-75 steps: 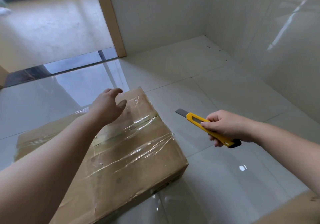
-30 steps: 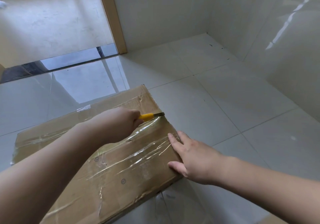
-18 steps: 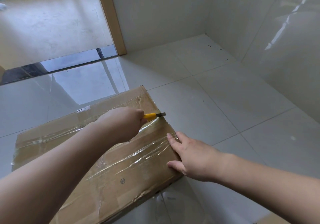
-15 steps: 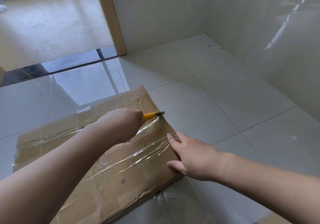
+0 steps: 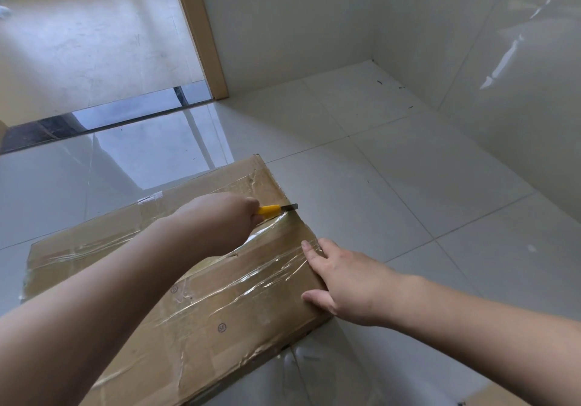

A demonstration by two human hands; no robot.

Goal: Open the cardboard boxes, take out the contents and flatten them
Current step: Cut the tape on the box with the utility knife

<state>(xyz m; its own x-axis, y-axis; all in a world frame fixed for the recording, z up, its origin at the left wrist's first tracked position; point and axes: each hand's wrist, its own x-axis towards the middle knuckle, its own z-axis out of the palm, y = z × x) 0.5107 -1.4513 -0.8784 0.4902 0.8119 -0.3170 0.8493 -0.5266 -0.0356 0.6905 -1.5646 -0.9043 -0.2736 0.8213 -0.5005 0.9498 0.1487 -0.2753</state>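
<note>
a glossy pale tiled floor [image 5: 393, 191] runs into a bare corner of shiny walls, with a wooden door frame [image 5: 201, 34] behind, and on that floor lies the cardboard box [image 5: 220, 305], flat and broad, its top crossed by wrinkled strips of clear tape [image 5: 251, 283]. the left hand [image 5: 220, 220] has its fingers curled fully closed round the handle of a yellow utility knife [image 5: 272, 210], so that only the front of the handle and the short grey blade show past the knuckles; the blade tip sits at the box's right edge, just where a tape strip wraps over it, though whether it is already in the tape i cannot tell. the right hand [image 5: 342, 283] is spread open and flat, its fingers [image 5: 309, 250] lying on the tape near the same right edge and the thumb hooked against the near part of that edge, gripping nothing, only pressing down. outward from there, both forearms reach in from the near side, the left one crossing over the box top. the box looks stiff on its faces but soft and dented at the corners, and probably not heavy, so it may skate on the polished tiles; the taped film is likely slick under the palm. the safest hold seems to be at the bare cardboard edges, well clear of the blade's line.
</note>
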